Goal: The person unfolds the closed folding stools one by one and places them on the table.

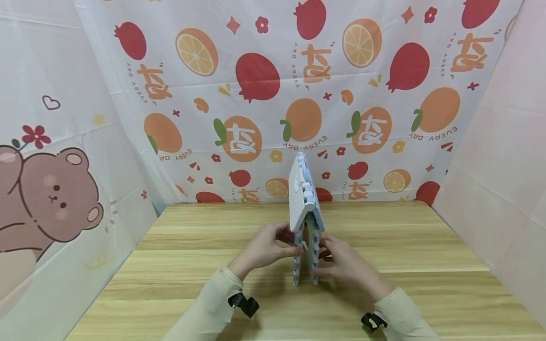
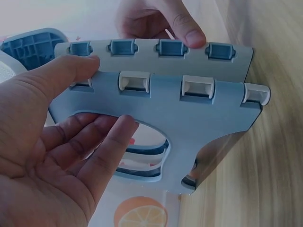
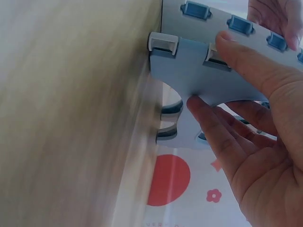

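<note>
A partly folded plastic stool [image 1: 303, 194], white and grey-blue, stands upright on the table, its top halves sloping down like a roof. Two leg panels hang below, a narrow gap between them. On the left, my left hand [image 1: 270, 244] grips the left panel [image 2: 189, 113], thumb at its clip-lined edge and fingertips by the oval cutout. My right hand [image 1: 347, 263] holds the right panel [image 3: 189, 71] from the other side, thumb over its edge clips and fingers against the outer face. Some fingers of both hands are hidden behind the panels.
The wood-grain table [image 1: 170, 284] extends to both sides of the stool. Behind it hangs a fruit-print cloth [image 1: 273, 123]; a bear-print cloth [image 1: 55, 199] is at the left and a pale cloth [image 1: 503, 156] at the right. Each wrist wears a black strap mount [image 1: 244, 304].
</note>
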The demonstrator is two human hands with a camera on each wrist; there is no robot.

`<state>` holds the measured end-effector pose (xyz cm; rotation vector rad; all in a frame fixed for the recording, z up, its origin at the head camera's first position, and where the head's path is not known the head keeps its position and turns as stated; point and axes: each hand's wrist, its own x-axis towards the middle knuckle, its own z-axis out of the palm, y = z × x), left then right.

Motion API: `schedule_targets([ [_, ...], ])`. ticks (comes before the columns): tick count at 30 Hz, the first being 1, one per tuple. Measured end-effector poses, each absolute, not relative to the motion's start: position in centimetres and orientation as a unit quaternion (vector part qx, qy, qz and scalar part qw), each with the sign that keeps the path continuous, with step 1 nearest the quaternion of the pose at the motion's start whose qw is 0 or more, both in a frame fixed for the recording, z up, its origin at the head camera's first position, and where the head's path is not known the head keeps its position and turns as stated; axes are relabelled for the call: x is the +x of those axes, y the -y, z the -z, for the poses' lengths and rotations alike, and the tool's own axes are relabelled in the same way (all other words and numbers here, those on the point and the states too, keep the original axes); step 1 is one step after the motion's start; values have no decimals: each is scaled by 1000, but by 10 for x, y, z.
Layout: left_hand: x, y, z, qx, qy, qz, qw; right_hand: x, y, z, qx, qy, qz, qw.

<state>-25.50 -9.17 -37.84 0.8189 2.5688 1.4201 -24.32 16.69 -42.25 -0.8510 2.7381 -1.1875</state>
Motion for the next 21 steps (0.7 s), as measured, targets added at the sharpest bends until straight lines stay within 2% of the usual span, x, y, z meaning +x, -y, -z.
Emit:
schedule_targets([
  [21,-266,110,375,277,-846,-452,62,-249,-189,417,-285,-886,364,26],
])
